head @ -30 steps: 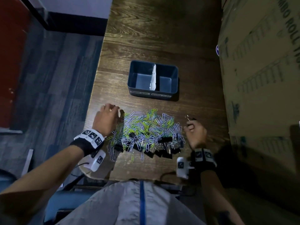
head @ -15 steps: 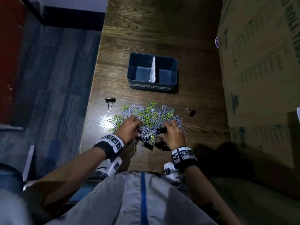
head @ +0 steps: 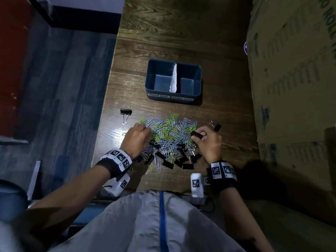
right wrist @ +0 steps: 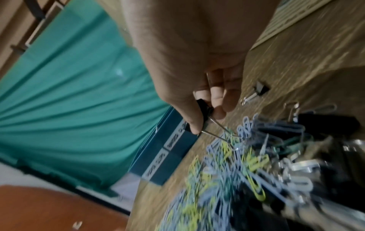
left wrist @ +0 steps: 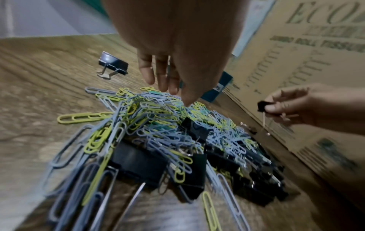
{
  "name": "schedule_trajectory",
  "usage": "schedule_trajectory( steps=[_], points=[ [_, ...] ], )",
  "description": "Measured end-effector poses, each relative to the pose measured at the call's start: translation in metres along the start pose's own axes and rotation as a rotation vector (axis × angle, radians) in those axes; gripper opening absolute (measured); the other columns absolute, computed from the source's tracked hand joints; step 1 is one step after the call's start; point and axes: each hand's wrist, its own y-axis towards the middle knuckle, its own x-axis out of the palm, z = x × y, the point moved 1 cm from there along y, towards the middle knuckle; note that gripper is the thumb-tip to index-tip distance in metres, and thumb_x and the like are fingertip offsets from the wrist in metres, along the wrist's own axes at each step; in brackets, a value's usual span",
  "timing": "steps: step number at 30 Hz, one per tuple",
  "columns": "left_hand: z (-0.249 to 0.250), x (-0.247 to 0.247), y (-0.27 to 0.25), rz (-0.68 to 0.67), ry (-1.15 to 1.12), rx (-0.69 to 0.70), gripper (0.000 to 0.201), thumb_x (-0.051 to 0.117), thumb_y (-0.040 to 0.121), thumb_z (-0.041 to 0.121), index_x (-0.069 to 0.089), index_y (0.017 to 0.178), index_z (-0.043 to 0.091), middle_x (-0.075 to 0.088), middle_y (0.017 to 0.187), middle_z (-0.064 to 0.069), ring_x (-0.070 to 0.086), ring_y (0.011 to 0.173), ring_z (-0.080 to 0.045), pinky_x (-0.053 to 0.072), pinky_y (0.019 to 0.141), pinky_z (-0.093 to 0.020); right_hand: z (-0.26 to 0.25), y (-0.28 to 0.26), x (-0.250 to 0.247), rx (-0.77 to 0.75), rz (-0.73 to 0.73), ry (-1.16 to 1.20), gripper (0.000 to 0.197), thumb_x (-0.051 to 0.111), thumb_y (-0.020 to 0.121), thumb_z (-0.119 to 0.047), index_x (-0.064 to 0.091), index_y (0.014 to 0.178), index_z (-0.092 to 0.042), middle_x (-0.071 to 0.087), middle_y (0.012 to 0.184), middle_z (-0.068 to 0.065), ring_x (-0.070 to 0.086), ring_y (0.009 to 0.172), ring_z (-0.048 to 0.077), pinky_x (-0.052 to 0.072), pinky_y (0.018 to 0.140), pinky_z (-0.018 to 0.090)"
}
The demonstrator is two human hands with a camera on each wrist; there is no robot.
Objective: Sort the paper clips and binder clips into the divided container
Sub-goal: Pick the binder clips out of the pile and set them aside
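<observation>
A blue divided container stands at mid-table, with a white divider and front labels for paper clips on the left and binder clips on the right; both halves look bare. Nearer me lies a pile of blue and yellow paper clips with black binder clips along its near side. My right hand pinches one black binder clip just above the pile's right edge, its wire handles hanging down. Fingers pointing down, my left hand touches the pile's left side and holds nothing.
One stray binder clip lies left of the pile, another right of it. A large cardboard box walls off the table's right side. The table's left edge drops to the floor.
Both hands have moved apart from the near middle of the pile. The right hand has come up and to the right with a binder clip. The left hand has shifted to the pile's left side.
</observation>
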Motion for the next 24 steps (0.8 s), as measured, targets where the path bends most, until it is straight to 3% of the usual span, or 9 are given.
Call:
schedule_trajectory(
  steps=[2,5,9,11,13,16,18,21,24],
  points=[
    [0.004,0.006,-0.002,-0.092,0.05,0.092,0.014,0.071,0.083,0.022,0.063,0.092,0.015,0.059,0.095,-0.004,0.052,0.086,-0.022,0.048,0.07,-0.037,0.0,0.006,-0.011,0.055,0.016,0.0,0.026,0.078,0.083,-0.017,0.062,0.092,-0.035,0.068,0.096,-0.01,0.065,0.085,0.01,0.054,0.068,0.025],
    [0.007,0.014,-0.004,-0.226,0.122,0.097,0.032,0.072,0.081,0.037,0.059,0.103,0.018,0.059,0.109,-0.004,0.053,0.097,-0.024,0.05,0.077,-0.041,0.003,0.019,-0.031,0.178,0.115,0.019,0.025,0.077,0.083,-0.011,0.064,0.094,-0.029,0.068,0.095,-0.008,0.065,0.087,0.013,0.05,0.073,0.026],
    [0.016,0.017,-0.002,-0.25,0.166,0.035,0.046,0.074,0.079,0.037,0.051,0.114,0.017,0.06,0.115,-0.004,0.053,0.101,-0.024,0.048,0.081,-0.039,0.02,0.038,-0.054,0.272,0.296,0.054,0.019,0.075,0.083,-0.008,0.067,0.097,-0.019,0.069,0.095,0.002,0.063,0.086,0.018,0.038,0.075,0.021],
    [0.021,0.016,0.0,-0.25,0.185,0.033,0.048,0.073,0.08,0.036,0.05,0.117,0.017,0.059,0.117,-0.004,0.053,0.105,-0.024,0.047,0.082,-0.039,0.032,0.047,-0.061,0.328,0.332,0.077,0.021,0.074,0.084,-0.009,0.067,0.103,-0.015,0.07,0.099,0.005,0.062,0.094,0.019,0.036,0.078,0.021],
    [0.025,0.015,0.001,-0.257,0.179,0.032,0.046,0.072,0.08,0.034,0.051,0.118,0.018,0.057,0.118,-0.005,0.051,0.108,-0.025,0.049,0.081,-0.04,0.042,0.055,-0.064,0.4,0.349,0.119,0.024,0.074,0.085,-0.01,0.066,0.107,-0.015,0.07,0.106,0.009,0.062,0.106,0.025,0.04,0.083,0.025],
    [0.029,0.015,0.001,-0.26,0.162,0.028,0.047,0.073,0.079,0.03,0.052,0.119,0.017,0.056,0.118,-0.007,0.05,0.108,-0.025,0.05,0.078,-0.04,0.052,0.06,-0.062,0.443,0.364,0.136,0.026,0.074,0.084,-0.009,0.065,0.108,-0.014,0.071,0.106,0.01,0.064,0.108,0.028,0.046,0.086,0.029],
    [0.029,0.013,0.0,-0.243,0.127,0.036,0.046,0.074,0.078,0.028,0.052,0.117,0.015,0.056,0.115,-0.007,0.051,0.105,-0.024,0.051,0.076,-0.038,0.053,0.056,-0.058,0.423,0.389,0.128,0.027,0.072,0.084,-0.009,0.065,0.11,-0.014,0.068,0.109,0.01,0.062,0.108,0.026,0.043,0.083,0.027],
    [0.026,0.009,-0.003,-0.209,0.058,0.037,0.044,0.071,0.079,0.03,0.05,0.115,0.014,0.053,0.109,-0.008,0.052,0.099,-0.025,0.051,0.071,-0.036,0.05,0.04,-0.048,0.259,0.39,0.002,0.025,0.07,0.085,-0.008,0.065,0.108,-0.014,0.062,0.111,0.012,0.06,0.102,0.026,0.046,0.087,0.032],
    [0.021,0.005,-0.005,-0.172,-0.056,0.012,0.039,0.062,0.081,0.035,0.048,0.111,0.015,0.051,0.103,-0.007,0.055,0.085,-0.023,0.046,0.062,-0.028,0.05,0.02,-0.029,0.089,0.08,-0.096,0.024,0.068,0.083,0.0,0.066,0.1,-0.017,0.063,0.09,0.005,0.057,0.075,0.017,0.045,0.068,0.025]
  ],
)
